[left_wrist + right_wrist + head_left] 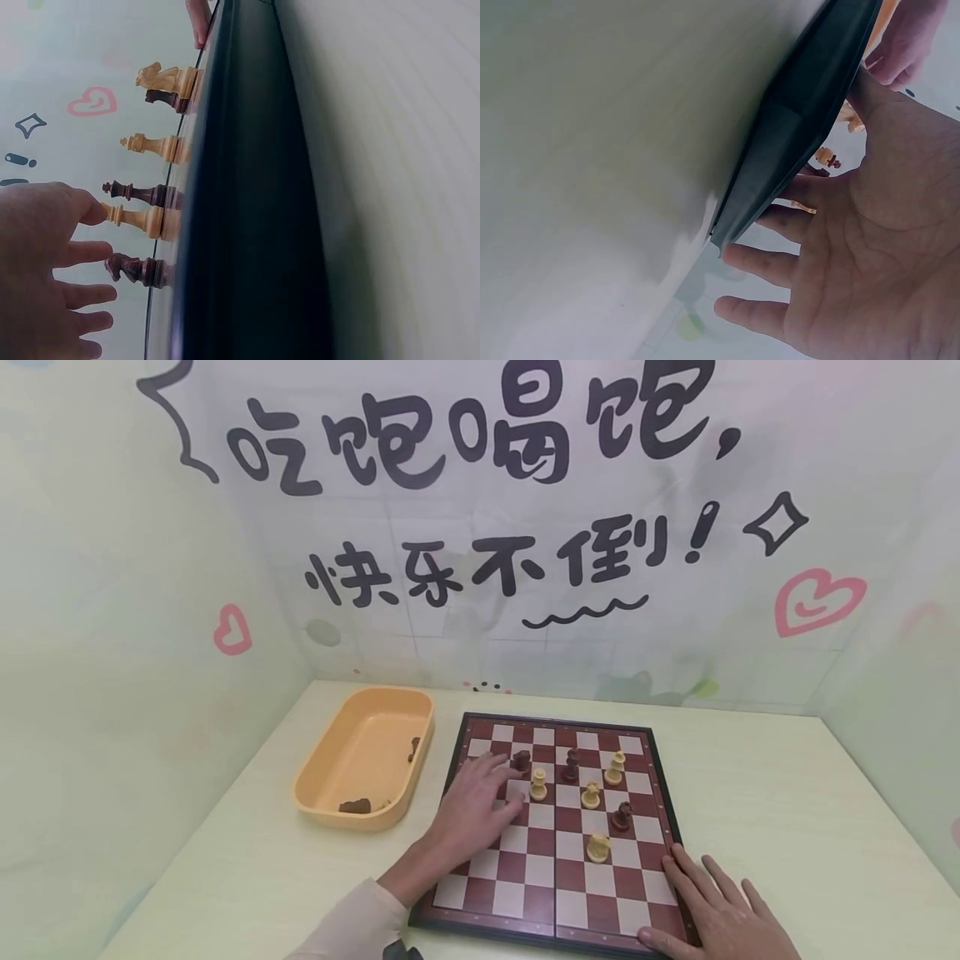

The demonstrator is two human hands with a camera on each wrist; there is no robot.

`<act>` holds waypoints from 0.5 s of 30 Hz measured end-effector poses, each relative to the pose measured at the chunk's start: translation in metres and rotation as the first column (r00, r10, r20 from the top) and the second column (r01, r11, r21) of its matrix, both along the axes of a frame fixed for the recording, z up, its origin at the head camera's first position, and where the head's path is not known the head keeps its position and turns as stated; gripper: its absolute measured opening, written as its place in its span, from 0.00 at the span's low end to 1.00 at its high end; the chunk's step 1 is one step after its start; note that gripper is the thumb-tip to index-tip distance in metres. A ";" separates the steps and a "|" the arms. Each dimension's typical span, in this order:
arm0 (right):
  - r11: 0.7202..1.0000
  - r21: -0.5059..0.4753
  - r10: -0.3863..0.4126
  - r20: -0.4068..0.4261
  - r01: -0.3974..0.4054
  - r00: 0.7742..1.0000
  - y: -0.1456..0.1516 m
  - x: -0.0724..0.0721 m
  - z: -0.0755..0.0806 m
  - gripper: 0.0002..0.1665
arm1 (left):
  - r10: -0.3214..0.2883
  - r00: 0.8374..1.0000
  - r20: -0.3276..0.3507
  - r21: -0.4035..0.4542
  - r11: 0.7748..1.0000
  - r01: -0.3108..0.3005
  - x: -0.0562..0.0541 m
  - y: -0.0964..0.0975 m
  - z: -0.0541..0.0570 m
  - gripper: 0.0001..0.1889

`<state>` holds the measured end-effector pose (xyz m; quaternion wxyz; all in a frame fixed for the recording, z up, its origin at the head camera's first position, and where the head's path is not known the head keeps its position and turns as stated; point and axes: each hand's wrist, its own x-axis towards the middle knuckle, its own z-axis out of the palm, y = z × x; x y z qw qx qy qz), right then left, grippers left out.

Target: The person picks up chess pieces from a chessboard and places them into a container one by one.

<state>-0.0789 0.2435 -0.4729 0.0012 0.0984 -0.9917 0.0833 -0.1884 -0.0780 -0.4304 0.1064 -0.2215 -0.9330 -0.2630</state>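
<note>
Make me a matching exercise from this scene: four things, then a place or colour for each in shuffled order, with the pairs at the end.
Things
1. tray
2. left hand
3. board
4. right hand

Places and colours
A. chequered red-brown and white
B. at the board's near right corner
C. plain orange
D. over the board's left half

Pairs: 1-C, 2-D, 3-A, 4-B

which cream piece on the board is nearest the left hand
The cream piece beside the dark knight: the only cream one on the left half of the board; the other three stand on the right.
</note>
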 end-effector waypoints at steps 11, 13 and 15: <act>1.000 0.008 -0.005 -0.030 0.005 1.000 -0.001 0.001 0.000 0.60 | -0.029 1.000 -0.009 -0.119 0.992 0.028 -0.009 0.009 -0.010 0.20; 1.000 0.008 -0.006 -0.028 0.006 1.000 -0.002 0.001 0.000 0.60 | -0.026 1.000 -0.007 -0.128 0.991 0.025 -0.010 0.010 -0.011 0.20; 1.000 0.008 -0.006 -0.029 0.006 1.000 -0.002 0.001 0.000 0.60 | -0.023 1.000 -0.002 -0.130 0.991 0.022 -0.012 0.011 -0.012 0.20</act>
